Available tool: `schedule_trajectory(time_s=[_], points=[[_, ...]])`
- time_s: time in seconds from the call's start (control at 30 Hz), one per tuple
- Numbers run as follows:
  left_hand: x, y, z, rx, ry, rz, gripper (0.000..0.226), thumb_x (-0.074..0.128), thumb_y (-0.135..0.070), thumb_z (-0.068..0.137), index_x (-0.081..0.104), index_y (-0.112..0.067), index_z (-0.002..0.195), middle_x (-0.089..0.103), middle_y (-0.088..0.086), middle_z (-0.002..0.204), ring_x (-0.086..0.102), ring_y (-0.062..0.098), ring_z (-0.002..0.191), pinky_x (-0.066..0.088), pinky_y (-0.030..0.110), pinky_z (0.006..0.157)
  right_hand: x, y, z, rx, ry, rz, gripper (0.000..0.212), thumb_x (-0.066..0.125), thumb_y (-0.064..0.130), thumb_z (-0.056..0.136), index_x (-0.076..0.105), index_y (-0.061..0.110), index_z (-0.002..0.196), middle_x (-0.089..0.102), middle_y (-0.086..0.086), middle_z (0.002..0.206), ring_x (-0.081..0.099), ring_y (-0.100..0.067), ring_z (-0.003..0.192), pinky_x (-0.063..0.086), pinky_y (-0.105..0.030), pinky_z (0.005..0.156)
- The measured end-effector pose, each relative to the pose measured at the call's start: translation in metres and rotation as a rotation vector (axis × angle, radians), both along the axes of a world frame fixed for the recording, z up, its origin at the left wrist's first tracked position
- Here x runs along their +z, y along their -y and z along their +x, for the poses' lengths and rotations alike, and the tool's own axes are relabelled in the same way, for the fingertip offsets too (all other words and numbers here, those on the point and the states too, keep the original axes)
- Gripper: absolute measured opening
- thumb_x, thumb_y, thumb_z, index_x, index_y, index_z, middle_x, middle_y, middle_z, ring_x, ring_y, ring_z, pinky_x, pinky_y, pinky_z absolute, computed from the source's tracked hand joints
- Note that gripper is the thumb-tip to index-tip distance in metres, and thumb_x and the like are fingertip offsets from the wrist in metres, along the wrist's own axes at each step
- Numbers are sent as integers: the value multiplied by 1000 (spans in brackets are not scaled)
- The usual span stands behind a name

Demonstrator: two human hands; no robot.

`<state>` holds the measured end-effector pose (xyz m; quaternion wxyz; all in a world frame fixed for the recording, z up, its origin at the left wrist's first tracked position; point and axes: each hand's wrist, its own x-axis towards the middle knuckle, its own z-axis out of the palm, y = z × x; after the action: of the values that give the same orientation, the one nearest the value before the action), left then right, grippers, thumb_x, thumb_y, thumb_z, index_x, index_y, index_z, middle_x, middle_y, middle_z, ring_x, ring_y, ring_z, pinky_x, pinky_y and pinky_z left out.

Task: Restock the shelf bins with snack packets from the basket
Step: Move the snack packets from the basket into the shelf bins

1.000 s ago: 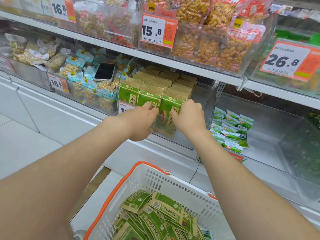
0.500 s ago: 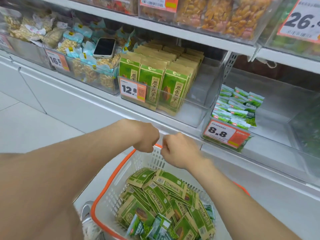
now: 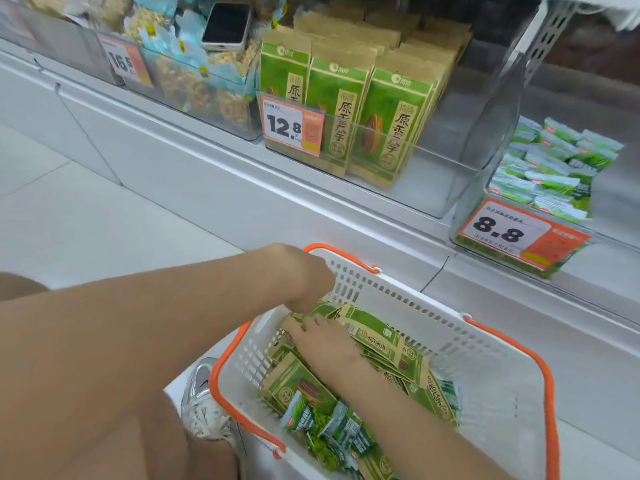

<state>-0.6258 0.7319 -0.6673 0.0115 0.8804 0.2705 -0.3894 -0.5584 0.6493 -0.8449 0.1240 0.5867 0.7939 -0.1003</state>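
A white basket with orange handles (image 3: 398, 293) stands on the floor below the shelf, holding green-and-tan seed packets (image 3: 378, 336) and small green sachets (image 3: 332, 427). My left hand (image 3: 304, 278) reaches down into the basket's far left corner, its curled fingertips on the packets; the fingers are hidden behind the back of the hand. My right hand (image 3: 323, 339) lies flat on top of the packets with fingers spread. On the shelf, a clear bin (image 3: 433, 183) holds upright rows of the same seed packets (image 3: 381, 112) behind a 12.8 price tag (image 3: 292, 125).
To the right, another clear bin holds small green sachets (image 3: 554, 168) above an 8.8 tag (image 3: 512, 231). A phone (image 3: 227, 27) lies on the blue-wrapped snacks (image 3: 194, 74) in the left bin. My shoe (image 3: 204, 400) is beside the basket's left handle.
Both hands left the shelf bin's front packets, came down and went into the basket. The view tilted down with them.
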Motion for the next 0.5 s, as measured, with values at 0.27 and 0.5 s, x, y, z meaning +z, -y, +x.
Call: schedule_trajectory(time_s=[0.27, 0.5], points=[[11, -13, 6, 86, 36, 14, 24, 46, -1, 97, 46, -13, 77, 47, 3, 78, 40, 18, 61, 36, 29, 57, 29, -19, 32, -253, -125, 75, 28, 57, 2, 95, 59, 11, 122, 67, -7, 98, 68, -30, 86, 50, -38, 67], [37, -35, -7, 258, 190, -2, 38, 63, -27, 100, 62, -8, 133, 63, 3, 115, 61, 24, 94, 48, 31, 72, 81, -28, 70, -408, -558, 559, 43, 51, 4, 99, 62, 31, 130, 69, 5, 117, 68, -23, 97, 57, -44, 80]])
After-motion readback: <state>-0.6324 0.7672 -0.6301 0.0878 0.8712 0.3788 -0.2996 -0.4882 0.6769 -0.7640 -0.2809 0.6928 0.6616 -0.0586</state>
